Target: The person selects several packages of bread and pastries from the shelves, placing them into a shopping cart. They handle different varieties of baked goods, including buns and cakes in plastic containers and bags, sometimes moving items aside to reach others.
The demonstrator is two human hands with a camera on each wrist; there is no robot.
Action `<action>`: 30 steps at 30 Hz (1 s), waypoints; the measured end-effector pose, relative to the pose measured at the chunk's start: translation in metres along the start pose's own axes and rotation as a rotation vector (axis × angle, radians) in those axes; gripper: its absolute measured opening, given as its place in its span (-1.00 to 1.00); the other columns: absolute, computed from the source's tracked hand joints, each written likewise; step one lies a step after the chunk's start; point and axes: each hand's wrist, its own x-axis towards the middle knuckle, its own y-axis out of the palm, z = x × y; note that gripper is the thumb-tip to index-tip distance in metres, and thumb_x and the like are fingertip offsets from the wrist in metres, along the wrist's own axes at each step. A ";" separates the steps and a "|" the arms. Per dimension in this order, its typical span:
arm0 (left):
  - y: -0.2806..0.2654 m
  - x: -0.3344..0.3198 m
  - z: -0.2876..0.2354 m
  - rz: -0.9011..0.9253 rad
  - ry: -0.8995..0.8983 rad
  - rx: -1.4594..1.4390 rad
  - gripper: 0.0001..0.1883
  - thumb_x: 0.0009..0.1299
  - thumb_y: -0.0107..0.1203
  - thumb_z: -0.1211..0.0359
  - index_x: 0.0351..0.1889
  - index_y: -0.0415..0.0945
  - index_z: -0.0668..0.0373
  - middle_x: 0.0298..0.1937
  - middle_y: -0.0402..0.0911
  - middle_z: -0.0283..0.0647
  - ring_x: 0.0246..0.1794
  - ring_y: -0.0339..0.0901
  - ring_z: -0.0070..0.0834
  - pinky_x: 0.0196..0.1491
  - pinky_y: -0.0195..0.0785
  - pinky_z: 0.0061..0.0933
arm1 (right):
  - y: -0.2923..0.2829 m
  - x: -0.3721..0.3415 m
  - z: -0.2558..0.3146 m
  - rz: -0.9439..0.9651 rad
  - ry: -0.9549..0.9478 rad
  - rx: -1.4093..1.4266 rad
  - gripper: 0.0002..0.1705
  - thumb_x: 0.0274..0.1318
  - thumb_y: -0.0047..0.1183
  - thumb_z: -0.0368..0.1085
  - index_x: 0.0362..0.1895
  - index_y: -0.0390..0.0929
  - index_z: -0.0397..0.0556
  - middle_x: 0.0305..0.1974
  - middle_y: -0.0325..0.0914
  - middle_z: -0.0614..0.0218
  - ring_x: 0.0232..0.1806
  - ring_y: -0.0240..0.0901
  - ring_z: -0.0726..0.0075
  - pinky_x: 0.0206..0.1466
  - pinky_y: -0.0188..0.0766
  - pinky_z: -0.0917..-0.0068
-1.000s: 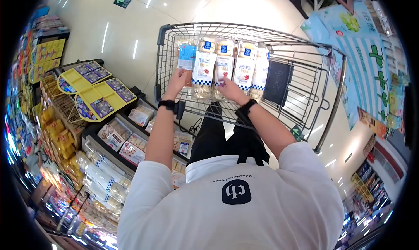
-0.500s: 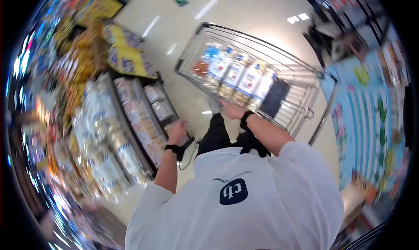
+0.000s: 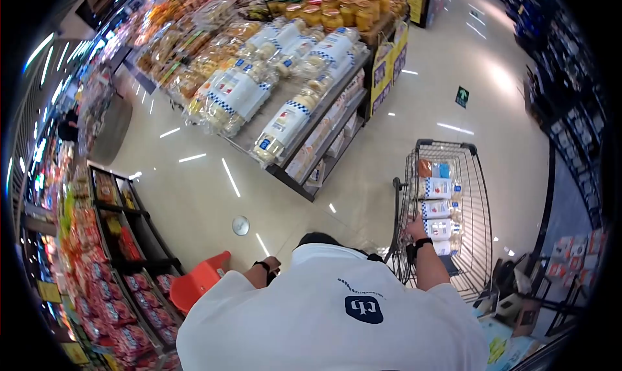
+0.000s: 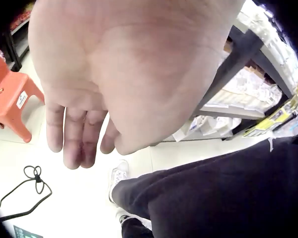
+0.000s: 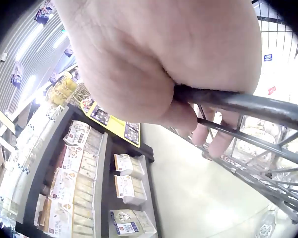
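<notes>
In the right wrist view my right hand [image 5: 159,59] grips the dark top rail [image 5: 253,106] of the cart, thumb and fingers curled round it. The head view has that hand [image 3: 415,228] at the near side of the wire cart [image 3: 481,196]. Inside the cart lie several long clear packs with white labels [image 3: 438,209] and one pack with a blue label [image 3: 442,170]. My left hand [image 4: 114,74] hangs with relaxed fingers and holds nothing; in the head view it [image 3: 272,265] is beside my body, near a red stool [image 3: 201,281].
A tiered display [image 3: 243,134] of packaged bread stands ahead, with jars [image 3: 334,18] at its back. Shelves of red packets [image 3: 107,300] are at the left, dark racks [image 3: 567,105] at the right. A round metal disc [image 3: 240,226] is set in the floor.
The view has turned left, and the cart now appears at my right side. Both hands have left the packs; the right now grips the cart's rail, the left hangs at my side.
</notes>
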 end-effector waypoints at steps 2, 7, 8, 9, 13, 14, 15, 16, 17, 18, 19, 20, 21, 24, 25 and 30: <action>0.009 0.022 0.032 0.014 0.150 0.175 -0.70 0.35 0.01 0.15 -0.30 0.60 0.18 -0.37 0.64 -0.21 -0.41 0.54 -0.36 -0.33 0.38 -0.29 | 0.002 0.002 -0.006 -0.036 0.053 0.015 -0.38 -0.06 -0.07 -0.60 0.19 0.27 -0.09 -0.07 0.54 0.12 -0.10 0.51 0.17 -0.14 0.45 0.31; -0.019 -0.043 -0.022 -0.083 0.047 -0.339 -0.71 0.36 -0.11 0.27 -0.27 0.56 0.30 -0.37 0.68 -0.16 -0.46 0.63 -0.39 -0.42 0.47 -0.33 | 0.008 -0.005 0.005 -0.210 0.073 -0.341 -0.44 -0.09 -0.02 -0.49 0.11 0.32 -0.24 -0.14 0.56 0.05 -0.04 0.51 0.00 0.04 0.43 0.24; -0.026 -0.041 -0.021 -0.076 0.049 -0.344 -0.71 0.36 -0.11 0.27 -0.27 0.56 0.30 -0.37 0.68 -0.16 -0.46 0.63 -0.39 -0.42 0.47 -0.33 | 0.006 -0.014 0.029 -0.260 0.169 -0.608 -0.44 -0.09 0.01 -0.44 0.11 0.33 -0.26 -0.14 0.56 0.03 -0.01 0.50 -0.05 0.09 0.41 0.20; -0.035 -0.035 -0.019 -0.129 0.073 -0.389 -0.71 0.36 -0.11 0.27 -0.27 0.55 0.29 -0.35 0.67 -0.16 -0.43 0.63 -0.40 -0.40 0.48 -0.34 | 0.005 -0.019 0.058 -0.203 0.383 -0.675 -0.38 -0.08 0.10 -0.33 0.15 0.32 -0.21 0.05 0.45 0.01 0.11 0.41 -0.06 0.15 0.35 0.09; -0.069 0.007 0.012 -0.152 0.099 -0.488 -0.72 0.37 -0.14 0.30 -0.33 0.52 0.33 -0.37 0.66 -0.13 -0.46 0.62 -0.40 -0.43 0.47 -0.42 | 0.026 -0.038 0.135 -0.362 0.416 -0.878 -0.20 -0.07 0.18 -0.16 0.28 0.19 -0.07 0.33 0.07 0.14 0.29 0.18 -0.03 0.19 0.28 -0.04; -0.079 0.011 0.016 -0.132 0.086 -0.450 -0.71 0.38 -0.15 0.31 -0.33 0.52 0.33 -0.37 0.66 -0.12 -0.47 0.61 -0.40 -0.45 0.47 -0.42 | 0.032 -0.043 0.150 -0.407 0.337 -0.904 -0.26 -0.04 0.14 -0.23 0.26 0.17 -0.07 0.30 0.13 0.09 0.31 0.15 -0.04 0.24 0.19 0.02; -0.086 0.013 0.019 -0.148 0.073 -0.390 -0.71 0.39 -0.16 0.32 -0.34 0.52 0.34 -0.37 0.66 -0.12 -0.48 0.62 -0.40 -0.45 0.47 -0.41 | 0.035 -0.041 0.159 -0.410 0.322 -0.899 -0.24 -0.06 0.14 -0.24 0.27 0.17 -0.07 0.30 0.12 0.08 0.33 0.12 -0.04 0.25 0.16 -0.01; -0.093 0.013 0.019 -0.165 0.060 -0.328 -0.70 0.40 -0.18 0.33 -0.35 0.53 0.35 -0.37 0.67 -0.12 -0.49 0.62 -0.40 -0.45 0.48 -0.40 | 0.036 -0.037 0.165 -0.411 0.308 -0.892 -0.22 -0.09 0.14 -0.24 0.28 0.17 -0.07 0.31 0.12 0.08 0.35 0.09 -0.05 0.27 0.12 -0.03; -0.101 0.014 0.017 -0.185 0.021 -0.380 -0.70 0.41 -0.17 0.35 -0.37 0.53 0.36 -0.38 0.67 -0.13 -0.49 0.62 -0.41 -0.46 0.49 -0.41 | 0.036 -0.030 0.171 -0.411 0.309 -0.901 -0.22 -0.09 0.14 -0.24 0.28 0.17 -0.07 0.31 0.12 0.08 0.35 0.09 -0.05 0.27 0.12 -0.03; -0.108 0.015 0.012 -0.207 -0.020 -0.432 -0.70 0.41 -0.17 0.37 -0.38 0.54 0.37 -0.38 0.68 -0.14 -0.49 0.63 -0.43 -0.47 0.50 -0.41 | 0.035 -0.023 0.178 -0.420 0.209 -0.895 -0.27 -0.11 0.15 -0.24 0.23 0.25 -0.03 0.31 0.13 0.09 0.34 0.09 -0.06 0.27 0.13 -0.06; -0.118 0.018 0.005 -0.203 0.045 -0.338 -0.69 0.40 -0.15 0.35 -0.40 0.55 0.37 -0.39 0.68 -0.14 -0.50 0.64 -0.43 -0.48 0.51 -0.42 | 0.033 -0.013 0.180 -0.435 0.109 -0.884 -0.32 -0.13 0.17 -0.23 0.18 0.33 0.00 0.30 0.15 0.11 0.33 0.10 -0.08 0.26 0.14 -0.09; -0.116 0.059 0.033 -0.215 0.199 -0.055 -0.69 0.40 -0.12 0.34 -0.39 0.56 0.38 -0.40 0.67 -0.12 -0.50 0.64 -0.43 -0.47 0.51 -0.42 | 0.032 0.001 0.177 -0.426 0.104 -0.889 -0.32 -0.13 0.17 -0.23 0.18 0.33 0.00 0.30 0.15 0.11 0.33 0.10 -0.08 0.26 0.14 -0.09; -0.120 0.053 0.020 -0.244 0.161 -0.128 -0.70 0.39 -0.10 0.33 -0.34 0.56 0.38 -0.41 0.66 -0.13 -0.50 0.63 -0.42 -0.47 0.50 -0.43 | 0.033 0.019 0.173 -0.424 0.075 -0.887 -0.40 -0.14 0.16 -0.24 0.11 0.40 0.02 0.27 0.18 0.11 0.31 0.11 -0.07 0.25 0.13 -0.08; -0.135 0.012 -0.052 -0.396 0.029 -0.577 -0.69 0.38 -0.06 0.30 -0.16 0.52 0.40 -0.41 0.63 -0.15 -0.49 0.60 -0.41 -0.48 0.45 -0.47 | 0.026 0.075 0.177 -0.380 0.034 -0.845 -0.61 -0.14 0.13 -0.25 -0.10 0.55 0.09 0.19 0.23 0.12 0.24 0.17 -0.06 0.20 0.16 -0.07; -0.138 0.005 -0.072 -0.440 0.079 -0.606 -0.68 0.38 -0.06 0.28 -0.13 0.50 0.39 -0.40 0.63 -0.15 -0.48 0.60 -0.41 -0.47 0.43 -0.48 | 0.022 0.094 0.185 -0.350 0.040 -0.810 -0.65 -0.14 0.12 -0.26 -0.14 0.57 0.11 0.16 0.26 0.13 0.22 0.18 -0.07 0.19 0.16 -0.07; -0.159 -0.049 -0.201 -0.525 0.308 -0.479 -0.65 0.40 -0.04 0.22 -0.10 0.49 0.35 -0.35 0.62 -0.16 -0.39 0.60 -0.44 -0.29 0.45 -0.44 | 0.002 0.179 0.226 -0.288 -0.261 -0.579 -0.77 -0.10 0.08 -0.34 -0.27 0.64 0.13 -0.07 0.48 0.11 0.09 0.30 -0.10 0.16 0.25 0.04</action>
